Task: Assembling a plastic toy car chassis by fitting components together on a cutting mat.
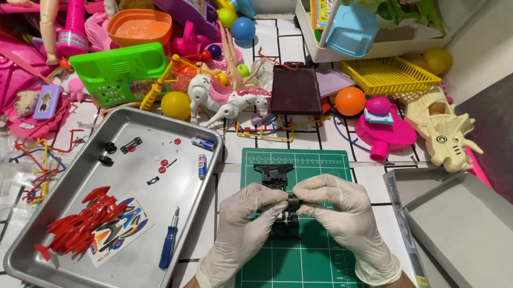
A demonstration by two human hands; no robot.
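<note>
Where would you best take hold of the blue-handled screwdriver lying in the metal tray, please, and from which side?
Grip the blue handle, probably from above with the left hand, which is nearer. The screwdriver lies flat on the tray, handle toward the near rim and thin shaft pointing away; the handle is the thickest part. Bare tray lies to its right, while the red car body lies to its left.

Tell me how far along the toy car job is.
Looks done: the red body shell is off, lying in the metal tray with two batteries and a blue screwdriver. In hand: both gloved hands, left hand and right hand, grip the black chassis over the green mat. Left: small loose parts lie in the tray.
</note>
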